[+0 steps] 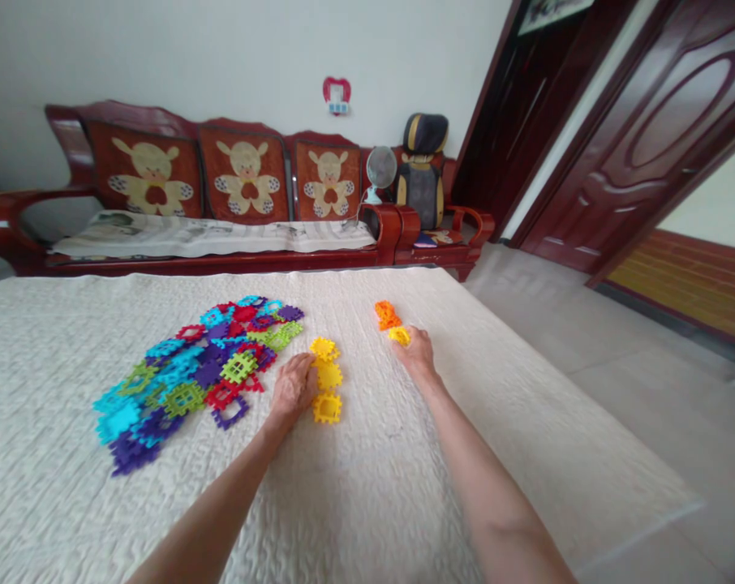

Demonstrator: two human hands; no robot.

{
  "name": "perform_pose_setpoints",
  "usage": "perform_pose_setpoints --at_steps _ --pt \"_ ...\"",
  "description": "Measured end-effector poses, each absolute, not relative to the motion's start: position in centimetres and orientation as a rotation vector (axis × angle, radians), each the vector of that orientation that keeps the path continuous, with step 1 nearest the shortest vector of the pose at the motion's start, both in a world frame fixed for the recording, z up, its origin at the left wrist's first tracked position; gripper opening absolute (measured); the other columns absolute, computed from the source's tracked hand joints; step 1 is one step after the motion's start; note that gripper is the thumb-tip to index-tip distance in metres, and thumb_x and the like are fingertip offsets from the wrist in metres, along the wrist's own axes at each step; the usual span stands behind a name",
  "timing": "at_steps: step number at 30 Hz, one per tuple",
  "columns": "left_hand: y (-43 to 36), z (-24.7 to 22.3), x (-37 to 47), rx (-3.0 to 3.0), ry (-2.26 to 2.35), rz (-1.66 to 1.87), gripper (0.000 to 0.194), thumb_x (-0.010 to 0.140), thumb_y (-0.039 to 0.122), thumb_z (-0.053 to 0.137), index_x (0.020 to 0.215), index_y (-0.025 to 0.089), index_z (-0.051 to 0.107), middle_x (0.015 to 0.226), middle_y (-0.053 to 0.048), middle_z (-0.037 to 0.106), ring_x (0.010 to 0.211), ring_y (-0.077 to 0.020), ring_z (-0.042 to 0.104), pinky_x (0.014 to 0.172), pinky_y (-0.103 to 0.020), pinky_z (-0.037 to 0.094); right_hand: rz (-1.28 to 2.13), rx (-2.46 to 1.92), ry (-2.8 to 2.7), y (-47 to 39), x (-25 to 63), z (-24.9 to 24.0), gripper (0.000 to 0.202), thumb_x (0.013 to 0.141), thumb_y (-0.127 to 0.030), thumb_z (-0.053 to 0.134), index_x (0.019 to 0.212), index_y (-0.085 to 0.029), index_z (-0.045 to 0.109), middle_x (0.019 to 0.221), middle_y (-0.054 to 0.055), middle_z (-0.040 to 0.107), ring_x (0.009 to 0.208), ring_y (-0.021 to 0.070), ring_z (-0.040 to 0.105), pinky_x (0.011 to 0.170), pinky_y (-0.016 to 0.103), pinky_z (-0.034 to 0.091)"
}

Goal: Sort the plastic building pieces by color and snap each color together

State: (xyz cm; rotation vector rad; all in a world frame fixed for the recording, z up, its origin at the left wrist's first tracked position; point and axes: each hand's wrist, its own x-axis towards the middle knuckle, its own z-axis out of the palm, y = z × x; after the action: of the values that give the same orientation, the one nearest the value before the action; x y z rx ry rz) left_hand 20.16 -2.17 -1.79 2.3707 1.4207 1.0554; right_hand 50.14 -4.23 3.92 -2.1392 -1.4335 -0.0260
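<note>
My left hand (pixel 295 383) rests on the white quilted cover, its fingers together at the left edge of a column of yellow interlocking pieces (pixel 328 375); whether they grip one is hidden. My right hand (pixel 414 350) has its fingers closed on a yellow piece (pixel 399 335), just in front of a small cluster of orange pieces (pixel 386 315). To the left lies a large heap of blue, purple, red and green pieces (pixel 209 361), some solid and some with open centres.
The white cover (pixel 367 503) spreads over a wide surface. Behind it stand a red wooden sofa (pixel 264 261) with bear cushions (pixel 247 174), a small fan (pixel 380 169) and a chair with a dark massage pad (pixel 421 195). Wooden doors (pixel 665 105) are at the right.
</note>
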Motion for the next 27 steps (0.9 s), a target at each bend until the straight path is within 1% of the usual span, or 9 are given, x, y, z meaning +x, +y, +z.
perform_pose_setpoints --at_steps 5,9,12,14,17,19,21,24,27 --pt "-2.2 -1.7 20.1 2.371 1.41 1.054 0.033 0.092 0.026 0.038 0.115 0.019 0.061 0.121 -0.011 0.065 0.117 -0.0242 0.057 0.103 -0.044 0.045 -0.072 -2.26 -1.401 -2.7 51.4 3.9 0.044 0.082 -0.042 0.059 0.116 -0.014 0.059 0.107 0.012 0.06 0.099 0.0232 0.056 0.089 0.03 0.04" --pt "-2.3 -1.5 20.1 2.374 1.414 1.049 0.032 0.092 0.025 0.038 0.114 0.019 0.061 0.121 -0.011 0.065 0.117 -0.0242 0.058 0.102 -0.043 0.045 -0.134 -2.245 -1.397 -3.0 51.1 3.5 0.049 0.081 -0.046 0.06 0.119 -0.016 0.057 0.112 0.013 0.058 0.104 0.0256 0.054 0.092 0.035 0.04" --pt "-2.3 -1.4 20.1 2.373 1.407 1.053 0.032 0.093 0.025 0.038 0.114 0.018 0.061 0.119 -0.011 0.066 0.115 -0.024 0.059 0.101 -0.043 0.046 -0.185 -2.024 -1.454 -3.7 49.9 2.8 0.045 0.083 -0.038 0.056 0.123 -0.017 0.054 0.119 0.013 0.056 0.111 0.0256 0.051 0.097 0.038 0.04" --pt "-2.2 -1.6 20.1 2.367 1.393 1.085 0.031 0.093 0.023 0.038 0.113 0.017 0.061 0.118 -0.011 0.066 0.114 -0.0236 0.059 0.101 -0.043 0.046 -0.119 -1.782 -1.569 -3.9 48.6 2.1 0.038 0.084 -0.03 0.052 0.12 -0.017 0.055 0.116 0.012 0.058 0.111 0.0242 0.052 0.096 0.037 0.041" --pt "-1.8 -2.1 20.1 2.345 1.382 1.166 0.031 0.093 0.021 0.038 0.112 0.016 0.061 0.114 -0.011 0.067 0.111 -0.0231 0.06 0.1 -0.043 0.047 0.06 -1.51 -1.724 -3.6 45.7 1.1 0.033 0.081 -0.023 0.051 0.112 -0.018 0.059 0.108 0.01 0.063 0.104 0.0221 0.057 0.091 0.035 0.046" --pt "-1.5 -2.5 19.9 2.343 1.37 1.215 0.03 0.092 0.019 0.038 0.111 0.015 0.061 0.112 -0.012 0.067 0.108 -0.023 0.061 0.098 -0.042 0.049 0.167 -1.457 -1.787 -3.0 43.5 0.7 0.033 0.079 -0.021 0.052 0.111 -0.018 0.06 0.108 0.009 0.064 0.102 0.0209 0.059 0.09 0.034 0.047" --pt "-1.3 -2.8 19.8 2.353 1.347 1.252 0.029 0.091 0.016 0.039 0.111 0.015 0.06 0.11 -0.012 0.068 0.106 -0.0226 0.062 0.097 -0.04 0.05 0.227 -1.459 -1.837 -2.3 41.4 0.7 0.032 0.078 -0.02 0.054 0.11 -0.018 0.061 0.112 0.009 0.065 0.107 0.0207 0.059 0.095 0.034 0.046" --pt "-1.3 -3.2 19.8 2.338 1.352 1.309 0.029 0.09 0.013 0.04 0.111 0.016 0.059 0.109 -0.011 0.068 0.105 -0.0213 0.062 0.097 -0.039 0.05 0.241 -1.501 -1.887 -1.2 38.8 1.2 0.033 0.078 -0.02 0.058 0.11 -0.017 0.061 0.116 0.01 0.064 0.113 0.0209 0.057 0.102 0.034 0.041" --pt "-1.3 -3.6 19.9 2.316 1.373 1.359 0.029 0.09 0.011 0.04 0.112 0.017 0.057 0.11 -0.01 0.067 0.107 -0.0207 0.062 0.099 -0.039 0.049 0.236 -1.577 -1.907 -0.4 37.1 1.6 0.037 0.078 -0.023 0.061 0.114 -0.016 0.06 0.118 0.011 0.064 0.115 0.0216 0.056 0.103 0.034 0.04"
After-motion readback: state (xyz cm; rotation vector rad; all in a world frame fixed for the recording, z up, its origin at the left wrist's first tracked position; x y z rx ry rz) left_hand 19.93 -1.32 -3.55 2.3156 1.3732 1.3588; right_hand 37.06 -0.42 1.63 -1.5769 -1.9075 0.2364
